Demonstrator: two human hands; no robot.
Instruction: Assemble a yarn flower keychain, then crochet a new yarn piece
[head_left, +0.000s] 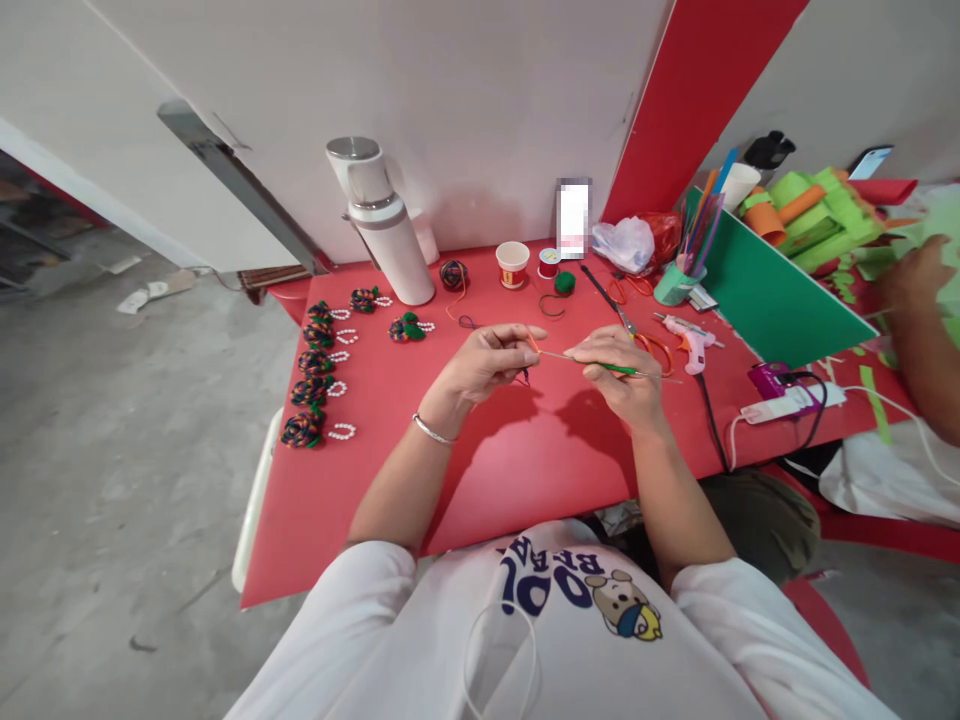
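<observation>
Fingers (525, 338) of the left hand (484, 365) are pinched on an orange thread (532, 345) at the tip of a thin needle-like tool (570, 357), while the right hand (622, 375) is clenched around the tool's green handle (619, 369), both held just above the red surface (525, 460). Reading left to right: a column of finished multicoloured yarn knots with white bead loops (304, 430) lies at about nine o'clock from the hands; a white flask (386, 230) stands at eleven o'clock; a dark yarn ball (453, 274), a small paper cup (513, 264) and a green yarn ball (565, 283) sit at twelve o'clock; black-handled scissors (607, 295) and a glue gun (694, 340) lie at two to three o'clock, near a green cup of sticks (675, 285). Another person's hand (919, 280) works over green paper strips (825, 215) at the far right. Judged from the grip, the step is done well by keeping the thread taut close to the tip, steadying the handle with the right hand, and making small, controlled motions so the thread does not slip off.
</observation>
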